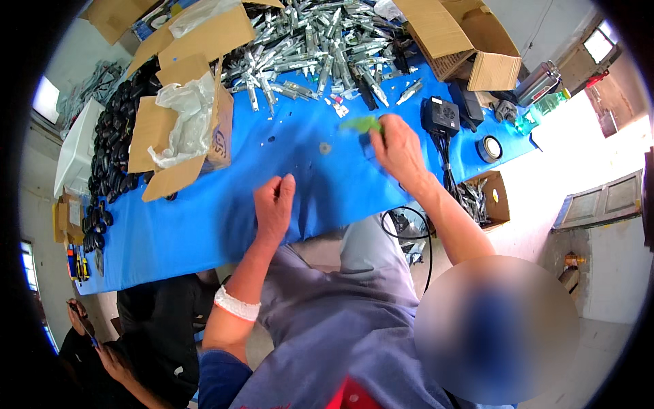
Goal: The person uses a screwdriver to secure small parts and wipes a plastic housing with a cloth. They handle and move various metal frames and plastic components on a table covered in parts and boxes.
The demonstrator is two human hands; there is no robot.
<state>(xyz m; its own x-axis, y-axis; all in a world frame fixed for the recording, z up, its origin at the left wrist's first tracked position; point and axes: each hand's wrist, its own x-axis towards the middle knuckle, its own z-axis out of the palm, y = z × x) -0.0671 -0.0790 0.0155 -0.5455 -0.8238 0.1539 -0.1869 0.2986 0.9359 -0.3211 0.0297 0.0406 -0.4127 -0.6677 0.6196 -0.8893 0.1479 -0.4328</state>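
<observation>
My right hand (398, 151) is closed on a bright green object (361, 124), smeared by motion, whose kind I cannot tell. It is over the blue table cover (197, 221), right of the middle. Closer to the front edge and further left, my left hand (274, 210) is closed with its thumb on top; the inside of the fist is hidden. Beyond both hands lies a big heap of slim silver-grey metal parts (317, 51). A few small white and pink scraps (338, 105) lie between the heap and my right hand.
An open carton (218, 129) with clear plastic and many black rounded parts (112, 143) stand left. At right are another carton (494, 71), a black power unit (441, 116) with cables, a tape roll (489, 148) and a metal flask (538, 83). Someone in black (157, 327) sits lower left.
</observation>
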